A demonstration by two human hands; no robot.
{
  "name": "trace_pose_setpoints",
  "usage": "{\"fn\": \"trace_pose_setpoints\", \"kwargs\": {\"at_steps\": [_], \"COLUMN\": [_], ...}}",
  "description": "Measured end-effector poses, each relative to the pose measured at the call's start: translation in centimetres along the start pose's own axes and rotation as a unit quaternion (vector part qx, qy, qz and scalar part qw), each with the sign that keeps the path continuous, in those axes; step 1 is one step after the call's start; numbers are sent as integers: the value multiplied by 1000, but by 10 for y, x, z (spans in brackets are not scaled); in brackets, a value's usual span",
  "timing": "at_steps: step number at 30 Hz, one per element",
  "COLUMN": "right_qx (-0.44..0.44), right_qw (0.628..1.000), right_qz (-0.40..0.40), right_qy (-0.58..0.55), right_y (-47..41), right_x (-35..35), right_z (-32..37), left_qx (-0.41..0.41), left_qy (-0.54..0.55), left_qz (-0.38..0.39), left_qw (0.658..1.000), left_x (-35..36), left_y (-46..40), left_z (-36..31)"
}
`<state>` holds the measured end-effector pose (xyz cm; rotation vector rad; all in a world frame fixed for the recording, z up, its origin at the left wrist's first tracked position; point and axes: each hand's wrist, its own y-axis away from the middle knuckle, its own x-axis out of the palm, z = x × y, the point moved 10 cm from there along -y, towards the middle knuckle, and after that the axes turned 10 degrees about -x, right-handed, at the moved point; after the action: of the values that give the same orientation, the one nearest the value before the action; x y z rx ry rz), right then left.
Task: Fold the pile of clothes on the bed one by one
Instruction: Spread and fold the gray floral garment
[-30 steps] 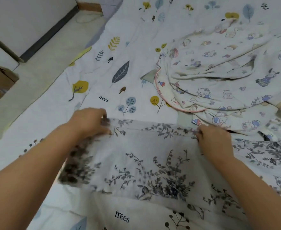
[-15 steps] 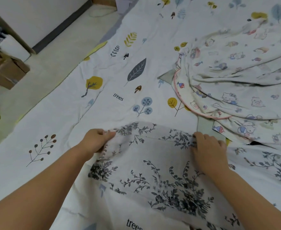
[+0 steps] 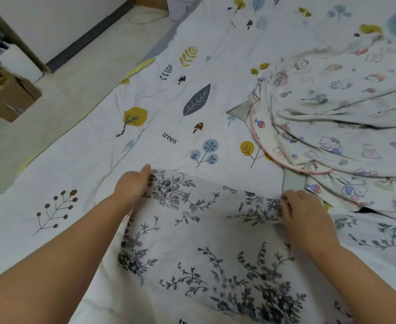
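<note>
Left hand point(image 3: 131, 187) and right hand point(image 3: 303, 210) pinch the floral garment's point(image 3: 215, 242) far edge.

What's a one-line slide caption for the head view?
Left hand and right hand grip the far edge of a floral garment on the leaf-print bed sheet.

Both forearms bare, reaching fwd from the bottom corners, converging. Left hand point(image 3: 131, 187) knuckles up, thumb pointing fwd, fingers curled under in a grip. Right hand point(image 3: 303, 212) palm down, fingers bent, pinching at its left side.
</note>
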<state>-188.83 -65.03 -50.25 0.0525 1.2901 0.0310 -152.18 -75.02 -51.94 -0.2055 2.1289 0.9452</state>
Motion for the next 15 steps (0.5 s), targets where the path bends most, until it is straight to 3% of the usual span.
{"fn": "trace_pose_setpoints", "kwargs": {"at_steps": [2,6,8,12,13,15], "right_qx": [27,43,26,38,44,70], "right_qw": [997,985,992,990,988,991], "right_qz": [36,140,99,-132,-142,-81], "right_qy": [57,86,78,33,40,83], "right_y": [-6,-8,-12,-21,-27,-44], "right_x": [3,22,15,-45,-48,-36], "right_z": [-11,-20,-19,-25,-27,-30], "left_qx": [5,13,52,152,167,148], "left_qy": [-43,-17,48,127,124,122], "left_qz": [0,7,-45,-195,-208,-198], "left_qw": [999,1000,996,961,956,961], "left_x": [10,26,14,-30,-32,-24], "left_y": [-5,-15,-19,-12,-10,-18], "left_z": [-18,-32,-39,-49,-52,-53]}}
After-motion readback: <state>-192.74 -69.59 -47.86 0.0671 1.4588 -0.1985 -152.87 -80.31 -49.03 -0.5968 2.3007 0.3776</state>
